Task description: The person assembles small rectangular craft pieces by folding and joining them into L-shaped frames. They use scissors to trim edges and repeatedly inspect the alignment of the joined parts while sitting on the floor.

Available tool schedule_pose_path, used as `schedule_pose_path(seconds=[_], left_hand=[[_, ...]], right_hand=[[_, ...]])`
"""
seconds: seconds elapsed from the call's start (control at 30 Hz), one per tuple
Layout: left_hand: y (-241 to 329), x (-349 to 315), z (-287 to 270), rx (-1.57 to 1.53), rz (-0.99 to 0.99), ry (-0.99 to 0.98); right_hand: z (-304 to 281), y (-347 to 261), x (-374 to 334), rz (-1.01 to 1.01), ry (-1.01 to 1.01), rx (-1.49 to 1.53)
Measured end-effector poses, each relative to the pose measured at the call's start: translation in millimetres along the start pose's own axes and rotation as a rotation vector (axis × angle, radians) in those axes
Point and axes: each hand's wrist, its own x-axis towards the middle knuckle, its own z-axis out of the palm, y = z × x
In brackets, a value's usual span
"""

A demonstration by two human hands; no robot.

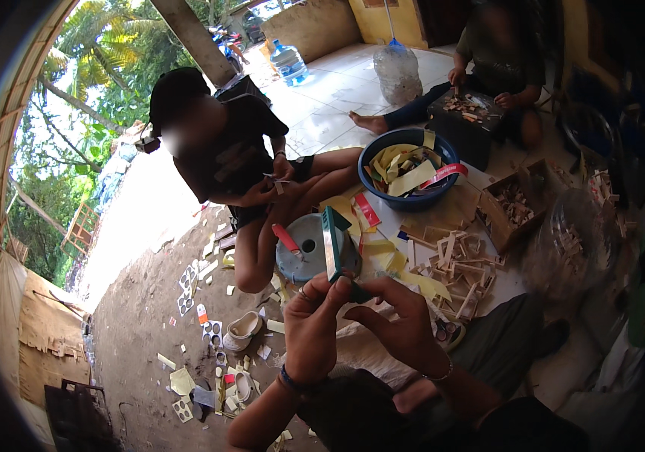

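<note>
A long green strip with a pale, shiny face (331, 247) stands upright in front of me. My left hand (315, 331) pinches its lower end between thumb and fingers. My right hand (404, 322) is closed at the same end, its fingertips on a dark green part (359, 292) that looks folded or peeled away. Just beyond my hands is a grey round drum (296, 260) with a hole in its top. A red-handled tool (286, 238) lies on it.
A blue basin (383, 197) holds yellow paper scraps. Loose wooden sticks (458, 264) lie to the right, near a wooden box (507, 233). One person (224, 151) sits cross-legged ahead; another (499, 68) sits farther right. Clogs (244, 331) and scraps lie left.
</note>
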Motion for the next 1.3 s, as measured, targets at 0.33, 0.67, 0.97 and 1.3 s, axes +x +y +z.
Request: schedule_pose_path(seconds=[0.33,0.67,0.97,1.3], left_hand=[[-20.5,12.0,5.5,0.003,0.003,-0.044],[-23.8,13.8,28.2,0.096,0.044,-0.098],[-8.9,5.6,27.5,0.32,-0.338,0.005],[9.6,13.9,29.6,1.595,0.626,-0.833]], right_hand=[[-22.1,20.9,1.1,0.155,-0.016,0.008],[-50.9,18.6,6.1,0.112,-0.084,0.042],[-68.9,24.8,-18.0,0.044,-0.097,-0.045],[-113.5,35.7,-12.8,-0.23,-0.511,-0.272]])
